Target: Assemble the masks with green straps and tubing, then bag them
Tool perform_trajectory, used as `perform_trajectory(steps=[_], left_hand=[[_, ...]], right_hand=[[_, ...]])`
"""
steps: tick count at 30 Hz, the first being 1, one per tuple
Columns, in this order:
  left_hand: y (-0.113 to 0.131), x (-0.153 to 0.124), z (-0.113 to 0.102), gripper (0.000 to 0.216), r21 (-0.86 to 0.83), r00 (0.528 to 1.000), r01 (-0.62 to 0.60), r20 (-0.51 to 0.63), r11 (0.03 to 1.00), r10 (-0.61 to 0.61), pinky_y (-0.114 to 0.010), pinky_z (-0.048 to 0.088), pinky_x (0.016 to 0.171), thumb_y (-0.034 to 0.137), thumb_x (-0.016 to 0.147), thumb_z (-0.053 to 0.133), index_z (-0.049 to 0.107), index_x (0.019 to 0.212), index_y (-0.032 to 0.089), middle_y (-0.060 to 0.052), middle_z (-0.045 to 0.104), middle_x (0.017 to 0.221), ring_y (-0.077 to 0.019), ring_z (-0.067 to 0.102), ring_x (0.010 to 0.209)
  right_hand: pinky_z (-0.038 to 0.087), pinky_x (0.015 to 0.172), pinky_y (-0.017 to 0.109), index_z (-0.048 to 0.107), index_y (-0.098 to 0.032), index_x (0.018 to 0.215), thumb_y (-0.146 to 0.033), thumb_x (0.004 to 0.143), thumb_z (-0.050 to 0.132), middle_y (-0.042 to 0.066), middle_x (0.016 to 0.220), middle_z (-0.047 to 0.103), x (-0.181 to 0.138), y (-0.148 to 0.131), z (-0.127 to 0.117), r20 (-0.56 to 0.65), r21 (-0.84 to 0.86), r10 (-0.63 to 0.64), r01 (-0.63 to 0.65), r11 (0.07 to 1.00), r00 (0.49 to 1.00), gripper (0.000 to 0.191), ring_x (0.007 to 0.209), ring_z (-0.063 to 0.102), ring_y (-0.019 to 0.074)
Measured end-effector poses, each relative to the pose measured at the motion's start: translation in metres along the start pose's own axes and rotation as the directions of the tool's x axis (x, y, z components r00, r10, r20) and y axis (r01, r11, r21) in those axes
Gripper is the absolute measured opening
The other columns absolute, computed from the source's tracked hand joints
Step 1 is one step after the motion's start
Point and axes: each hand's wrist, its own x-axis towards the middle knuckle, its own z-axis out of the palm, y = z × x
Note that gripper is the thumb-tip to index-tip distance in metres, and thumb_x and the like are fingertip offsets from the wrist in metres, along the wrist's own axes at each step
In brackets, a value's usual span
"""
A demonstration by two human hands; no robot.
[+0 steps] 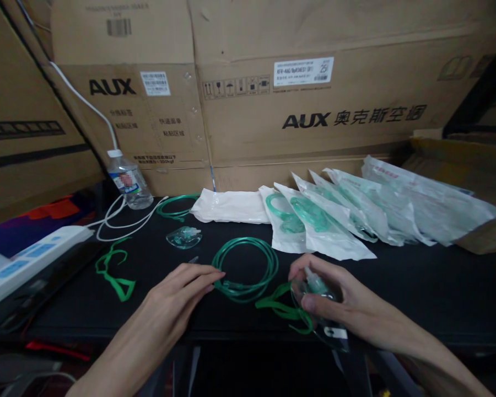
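My right hand (334, 300) is closed around a clear oxygen mask (320, 309) with a green connector, held at the front edge of the black table (417, 286). A green elastic strap (281, 309) trails from the mask to the left. My left hand (182, 292) lies on the table with fingers stretched out, their tips touching the end of a coiled green tube (246, 270). A second clear mask (184, 237) lies further back, beside another green tube coil (176, 207).
Several sealed white packages of masks (339, 220) fan out at the back right. A plastic water bottle (128, 179), white cables, a loose green strap (113, 270) and a white power strip (28, 259) sit left. Cardboard boxes (297, 88) wall the back.
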Motion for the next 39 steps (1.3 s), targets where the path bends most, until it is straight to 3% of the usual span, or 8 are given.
perform_trajectory(steps=[3, 6, 8, 11, 15, 19, 35, 39], left_hand=[[-0.006, -0.003, 0.002, 0.049, 0.008, 0.995, 0.022, 0.097, 1.000, -0.022, -0.031, 0.055, 0.101, 0.009, 0.098, 0.039, 0.060, 0.135, 0.034, -0.001, 0.068, 0.132, -0.0175, 0.066, 0.118], [-0.016, -0.010, 0.006, 0.056, 0.012, 0.984, 0.065, 0.165, 0.998, -0.066, -0.037, 0.050, 0.109, 0.007, 0.098, 0.036, 0.053, 0.143, 0.036, -0.002, 0.060, 0.142, -0.0184, 0.059, 0.128], [-0.022, -0.012, 0.011, 0.049, -0.006, 0.983, 0.064, 0.172, 0.998, -0.062, -0.036, 0.052, 0.106, 0.013, 0.101, 0.041, 0.056, 0.141, 0.036, -0.003, 0.062, 0.140, -0.0196, 0.060, 0.126], [-0.030, -0.011, 0.018, 0.037, -0.020, 0.990, 0.036, 0.139, 0.999, -0.033, -0.034, 0.056, 0.098, 0.021, 0.103, 0.045, 0.063, 0.133, 0.034, -0.005, 0.066, 0.131, -0.0207, 0.064, 0.117], [-0.032, -0.006, 0.019, 0.033, -0.022, 0.994, 0.018, 0.112, 1.000, -0.016, -0.032, 0.056, 0.095, 0.022, 0.104, 0.045, 0.068, 0.126, 0.032, -0.004, 0.068, 0.126, -0.0194, 0.065, 0.112], [-0.024, -0.002, 0.013, 0.027, -0.034, 0.997, 0.004, 0.080, 0.999, -0.001, -0.028, 0.055, 0.092, 0.024, 0.104, 0.048, 0.069, 0.119, 0.030, -0.003, 0.069, 0.122, -0.0176, 0.065, 0.109], [0.025, 0.013, 0.039, 0.010, -0.113, 0.985, 0.140, -0.088, 0.984, -0.151, -0.030, 0.056, 0.081, 0.032, 0.101, 0.057, 0.063, 0.107, 0.027, 0.000, 0.071, 0.100, -0.0176, 0.068, 0.090], [0.031, 0.016, 0.050, 0.012, -0.069, 0.983, 0.150, -0.098, 0.986, -0.156, -0.031, 0.056, 0.074, 0.031, 0.102, 0.052, 0.063, 0.107, 0.027, -0.002, 0.071, 0.098, -0.0185, 0.068, 0.085]], right_hand=[[0.043, 0.063, 0.024, 0.059, -0.021, 0.096, -0.049, 0.096, 0.059, 0.000, 0.083, 0.057, 0.005, -0.006, 0.007, 0.005, -0.134, -0.005, 0.005, 0.991, 1.000, 0.028, 0.075, 0.052, 0.0142], [0.045, 0.067, 0.025, 0.059, -0.021, 0.092, -0.027, 0.097, 0.052, -0.001, 0.080, 0.060, 0.010, -0.007, 0.012, -0.006, -0.265, -0.089, 0.084, 0.961, 0.996, 0.010, 0.074, 0.055, 0.0140], [0.046, 0.071, 0.026, 0.059, -0.021, 0.097, -0.012, 0.092, 0.049, -0.001, 0.081, 0.062, 0.014, -0.007, 0.016, -0.039, -0.405, -0.170, 0.141, 0.904, 0.985, 0.014, 0.075, 0.058, 0.0143], [0.045, 0.072, 0.028, 0.063, -0.021, 0.105, -0.009, 0.092, 0.050, 0.002, 0.091, 0.067, 0.022, -0.006, 0.022, -0.052, -0.662, -0.258, 0.160, 0.733, 0.965, 0.022, 0.080, 0.063, 0.0163], [0.037, 0.056, 0.027, 0.070, -0.022, 0.107, -0.017, 0.097, 0.057, 0.006, 0.098, 0.069, 0.031, -0.001, 0.029, 0.021, -0.895, -0.285, 0.145, 0.423, 0.958, 0.018, 0.070, 0.067, 0.0175], [0.028, 0.049, 0.027, 0.071, -0.024, 0.107, -0.015, 0.096, 0.060, 0.004, 0.096, 0.067, 0.032, 0.004, 0.029, 0.085, -0.940, -0.296, 0.175, 0.293, 0.951, 0.018, 0.065, 0.065, 0.0157], [0.045, 0.061, 0.033, 0.061, -0.021, 0.104, -0.011, 0.096, 0.059, 0.003, 0.102, 0.065, 0.023, 0.003, 0.058, 0.216, -0.886, -0.389, 0.347, 0.307, 0.895, 0.013, 0.081, 0.064, 0.0219], [0.047, 0.061, 0.033, 0.064, -0.022, 0.109, -0.017, 0.097, 0.060, 0.004, 0.104, 0.066, 0.021, 0.001, 0.057, 0.165, -0.845, -0.347, 0.313, 0.433, 0.923, 0.013, 0.081, 0.066, 0.0221]])
